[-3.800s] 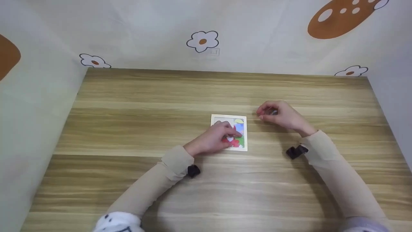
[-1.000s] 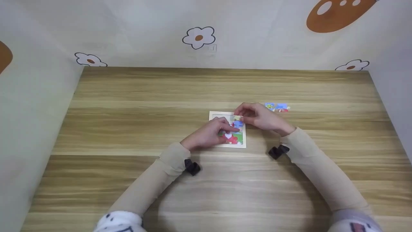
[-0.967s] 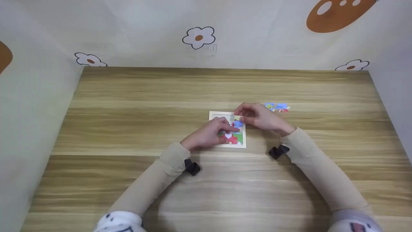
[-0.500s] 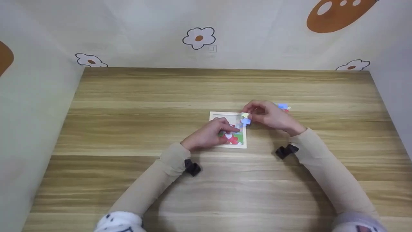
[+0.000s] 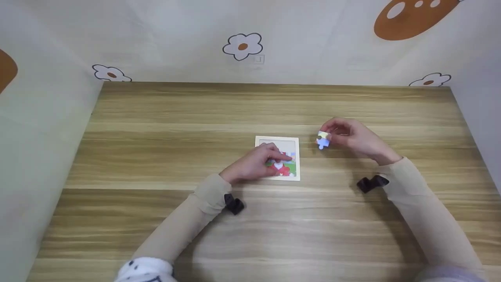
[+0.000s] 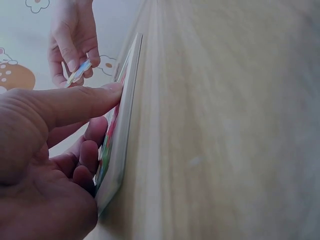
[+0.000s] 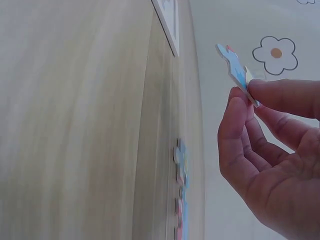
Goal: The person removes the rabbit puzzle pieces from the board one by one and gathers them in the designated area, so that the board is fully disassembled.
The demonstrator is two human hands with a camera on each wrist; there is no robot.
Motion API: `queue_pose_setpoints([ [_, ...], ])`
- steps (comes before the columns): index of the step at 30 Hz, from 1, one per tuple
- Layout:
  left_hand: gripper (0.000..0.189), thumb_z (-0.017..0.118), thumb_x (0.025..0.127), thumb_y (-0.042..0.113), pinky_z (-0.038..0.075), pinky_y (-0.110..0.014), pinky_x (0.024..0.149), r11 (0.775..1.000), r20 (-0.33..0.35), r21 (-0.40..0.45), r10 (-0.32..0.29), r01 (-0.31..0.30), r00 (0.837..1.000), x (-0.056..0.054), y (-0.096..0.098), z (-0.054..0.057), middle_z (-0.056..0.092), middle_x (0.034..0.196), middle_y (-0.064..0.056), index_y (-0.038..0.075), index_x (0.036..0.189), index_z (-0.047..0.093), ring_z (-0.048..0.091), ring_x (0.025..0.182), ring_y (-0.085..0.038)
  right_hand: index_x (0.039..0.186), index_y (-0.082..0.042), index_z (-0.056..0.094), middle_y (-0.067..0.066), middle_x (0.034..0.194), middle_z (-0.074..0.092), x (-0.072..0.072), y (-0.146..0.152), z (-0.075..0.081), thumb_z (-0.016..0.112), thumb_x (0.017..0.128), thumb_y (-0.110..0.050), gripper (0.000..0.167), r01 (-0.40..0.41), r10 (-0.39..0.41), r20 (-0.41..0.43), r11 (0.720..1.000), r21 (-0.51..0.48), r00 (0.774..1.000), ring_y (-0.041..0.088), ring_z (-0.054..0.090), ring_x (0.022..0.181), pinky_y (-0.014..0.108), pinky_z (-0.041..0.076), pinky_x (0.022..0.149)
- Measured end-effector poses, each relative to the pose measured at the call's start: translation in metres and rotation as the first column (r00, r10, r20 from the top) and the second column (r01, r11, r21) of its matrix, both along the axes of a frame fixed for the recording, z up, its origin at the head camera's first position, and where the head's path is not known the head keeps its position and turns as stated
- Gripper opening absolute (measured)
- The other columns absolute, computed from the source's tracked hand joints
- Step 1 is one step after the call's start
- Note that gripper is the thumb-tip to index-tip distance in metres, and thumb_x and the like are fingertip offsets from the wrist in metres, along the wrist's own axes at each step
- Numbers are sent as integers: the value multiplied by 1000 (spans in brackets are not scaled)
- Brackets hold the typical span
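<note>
A jigsaw puzzle tray (image 5: 296,160) with a pale frame lies mid-table. Its upper part shows bare grey backing; red, green and blue pieces (image 5: 278,169) fill the lower part. My left hand (image 5: 254,162) rests over the tray, with thumb and fingers touching the pieces; it hides the tray's left side. To the right of the tray, my right hand (image 5: 358,141) pinches a yellow-and-blue puzzle piece (image 5: 323,140) between thumb and fingers, above the table. Its tab shows in the right wrist view, where the piece (image 7: 237,70) is tilted.
Loose puzzle pieces (image 7: 181,165) lie on the wooden table (image 5: 176,117) in the right wrist view; the right hand covers them in the head view. A pale wall with printed flowers (image 5: 242,46) borders the table's back and sides.
My right hand has lifted the yellow-and-blue puzzle piece from the tray's upper right corner and carried it rightward, baring the backing there. The left hand has stayed on the tray.
</note>
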State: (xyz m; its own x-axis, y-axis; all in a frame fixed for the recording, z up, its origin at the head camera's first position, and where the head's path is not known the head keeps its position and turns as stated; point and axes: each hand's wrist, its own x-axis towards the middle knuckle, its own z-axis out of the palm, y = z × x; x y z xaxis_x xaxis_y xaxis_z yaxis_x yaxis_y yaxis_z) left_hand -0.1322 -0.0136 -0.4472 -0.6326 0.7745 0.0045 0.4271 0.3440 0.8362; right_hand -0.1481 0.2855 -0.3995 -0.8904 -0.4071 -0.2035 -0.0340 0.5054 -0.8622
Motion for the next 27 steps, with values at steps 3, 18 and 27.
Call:
queue_pose_setpoints([
  [3, 38, 69, 84, 0, 39, -27, 84, 1000, 6, 6, 1, -1, 1000, 1, -1, 0, 57, 102, -10, 4, 122, 67, 50, 98, -23, 115, 2, 61, 15, 103, 62, 1, 7, -1, 59, 95, -9, 23, 6, -6, -7, 1000, 4, 1000, 18, 59, 91, 22, 45, 79],
  [18, 38, 69, 85, 0, 40, -27, 85, 1000, 18, -1, 8, -8, 1000, 2, -2, 1, 56, 102, -9, 4, 123, 67, 51, 100, -23, 111, 6, 62, 19, 103, 62, 6, 40, -8, 56, 93, 2, 19, 62, -49, -92, 987, 146, 995, 19, 56, 88, 17, 44, 74],
  [27, 38, 68, 85, 1, 39, -27, 85, 1000, 14, 5, 11, -11, 1000, 2, -2, 1, 56, 103, -8, 5, 123, 67, 50, 101, -22, 114, 2, 63, 15, 105, 62, 11, 65, -6, 59, 94, -6, 22, 131, -115, -100, 975, 181, 988, 12, 57, 87, 18, 44, 72],
])
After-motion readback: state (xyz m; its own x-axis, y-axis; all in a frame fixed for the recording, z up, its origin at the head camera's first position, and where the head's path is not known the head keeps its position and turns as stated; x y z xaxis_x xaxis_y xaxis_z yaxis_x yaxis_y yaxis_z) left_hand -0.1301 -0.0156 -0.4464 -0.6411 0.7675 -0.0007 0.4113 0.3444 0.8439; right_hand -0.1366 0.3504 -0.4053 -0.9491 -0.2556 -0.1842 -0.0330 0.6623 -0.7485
